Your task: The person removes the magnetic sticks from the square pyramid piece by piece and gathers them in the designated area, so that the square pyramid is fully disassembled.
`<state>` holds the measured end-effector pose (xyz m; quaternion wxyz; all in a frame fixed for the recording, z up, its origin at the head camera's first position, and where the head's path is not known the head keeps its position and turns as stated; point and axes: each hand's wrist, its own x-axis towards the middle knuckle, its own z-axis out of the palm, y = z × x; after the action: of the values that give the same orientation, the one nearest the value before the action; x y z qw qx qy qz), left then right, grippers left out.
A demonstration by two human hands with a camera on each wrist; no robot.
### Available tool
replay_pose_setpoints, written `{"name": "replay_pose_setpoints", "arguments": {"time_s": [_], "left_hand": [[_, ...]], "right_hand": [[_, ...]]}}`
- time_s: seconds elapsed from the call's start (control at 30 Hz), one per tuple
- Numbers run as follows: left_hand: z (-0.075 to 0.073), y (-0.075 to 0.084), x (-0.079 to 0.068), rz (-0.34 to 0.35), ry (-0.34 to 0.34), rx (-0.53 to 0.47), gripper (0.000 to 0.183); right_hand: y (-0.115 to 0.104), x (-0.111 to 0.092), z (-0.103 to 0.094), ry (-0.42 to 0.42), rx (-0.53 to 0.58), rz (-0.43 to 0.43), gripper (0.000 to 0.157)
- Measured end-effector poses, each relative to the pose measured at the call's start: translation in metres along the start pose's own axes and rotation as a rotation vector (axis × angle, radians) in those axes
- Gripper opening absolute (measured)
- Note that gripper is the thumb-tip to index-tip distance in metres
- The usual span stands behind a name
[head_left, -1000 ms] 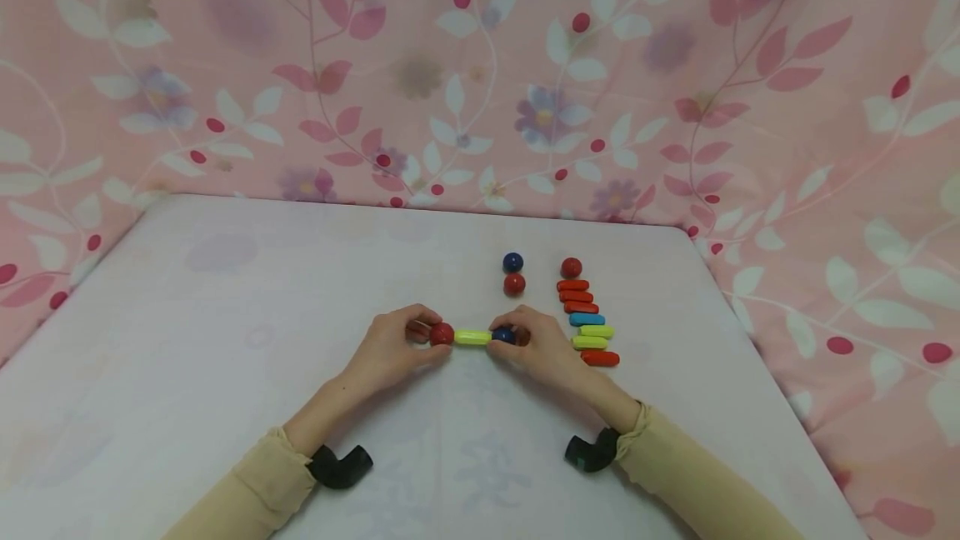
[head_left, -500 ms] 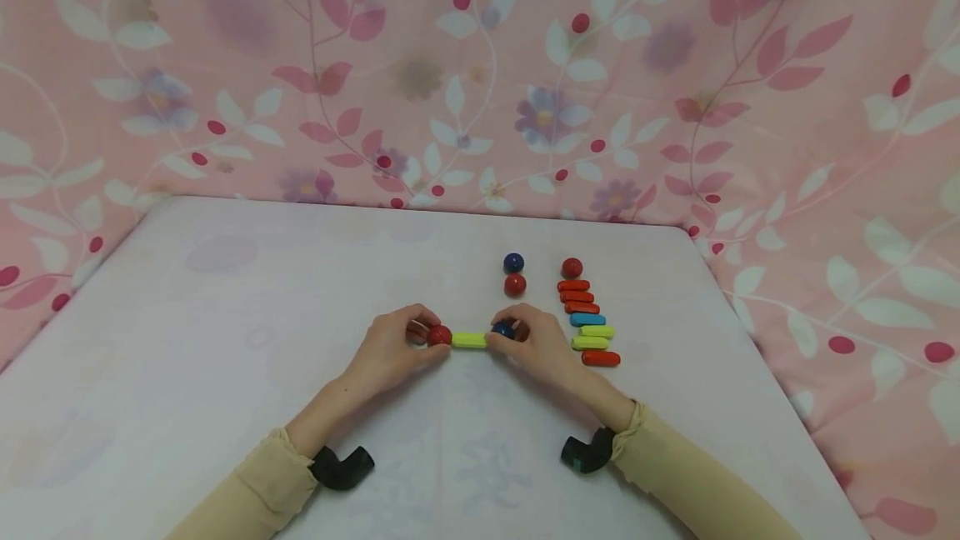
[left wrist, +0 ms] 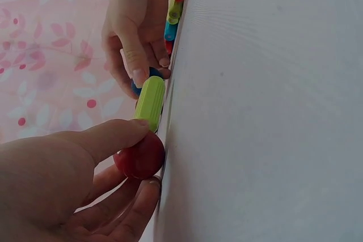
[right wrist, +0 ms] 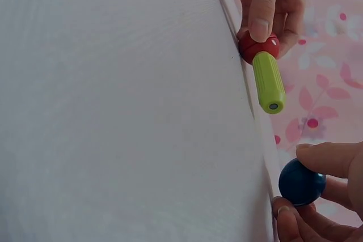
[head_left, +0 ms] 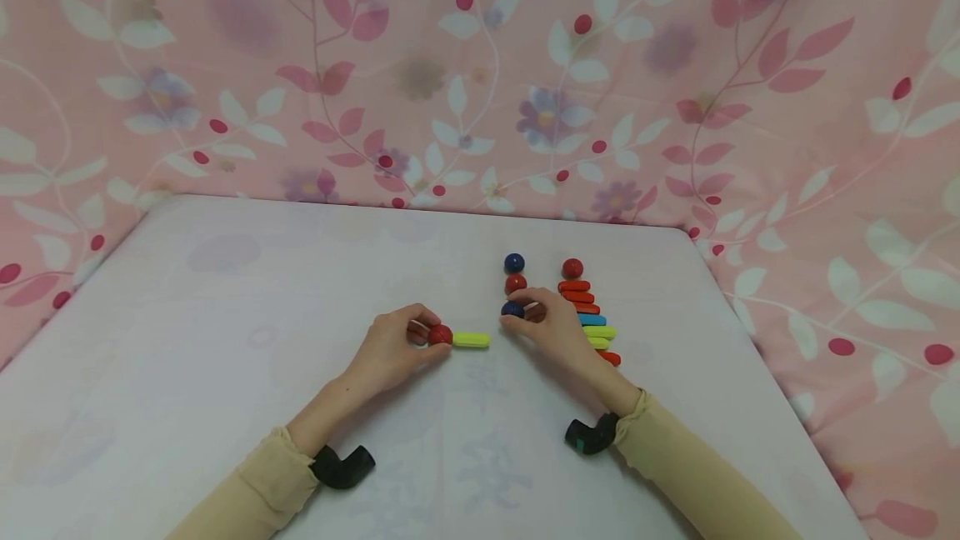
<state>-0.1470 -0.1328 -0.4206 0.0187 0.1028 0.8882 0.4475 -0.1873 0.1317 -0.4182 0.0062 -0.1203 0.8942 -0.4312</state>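
My left hand (head_left: 386,348) pinches a red ball (head_left: 440,335) between thumb and fingers. A lime-green ribbed rod (head_left: 471,340) sticks out from that ball toward the right; its free end shows a small metallic disc in the right wrist view. To the right, my right hand (head_left: 555,327) holds a dark blue ball (right wrist: 302,182) between thumb and fingertips, apart from the rod's end. Just beyond the right hand, another red ball (head_left: 516,283) sits in front of a second dark blue ball (head_left: 514,262).
Right of the right hand, a column of short rods in red, blue (head_left: 592,320) and lime green lies on the white table (head_left: 262,290), partly covered by that hand. A red ball (head_left: 573,267) tops the column. Pink floral cloth (head_left: 420,73) hangs behind the table.
My right hand has drawn the blue ball away from the green rod's end, moving it back and slightly right. The left hand keeps its hold on the red ball, nearly still.
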Motion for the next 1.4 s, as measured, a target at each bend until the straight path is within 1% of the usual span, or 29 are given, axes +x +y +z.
{"name": "replay_pose_setpoints", "arguments": {"time_s": [0.1,0.33,0.43,0.67,1.13,1.4], "left_hand": [[-0.0001,-0.0002,-0.0004,-0.001,0.002,-0.001,0.03],[-0.0005,0.0006,-0.0008,-0.011,0.001,-0.006,0.03],[-0.0003,0.0005,-0.0001,-0.012,-0.002,-0.008,0.03],[-0.0004,0.0008,-0.0002,-0.017,-0.005,-0.012,0.03],[-0.0008,0.0005,-0.0005,-0.005,-0.002,-0.006,0.031],[-0.0003,-0.0001,-0.0002,-0.01,-0.004,-0.004,0.031]], "right_hand": [[0.0014,0.002,-0.0002,0.013,0.02,0.011,0.034],[0.0022,0.0054,0.0004,0.081,0.042,0.057,0.037],[0.002,0.006,0.0005,0.09,0.047,0.067,0.037],[0.0034,0.0061,0.0019,0.073,0.061,0.095,0.036],[0.0034,0.0064,0.0016,0.058,0.057,0.079,0.03],[0.0035,0.0053,0.0018,0.048,0.06,0.084,0.03]]}}
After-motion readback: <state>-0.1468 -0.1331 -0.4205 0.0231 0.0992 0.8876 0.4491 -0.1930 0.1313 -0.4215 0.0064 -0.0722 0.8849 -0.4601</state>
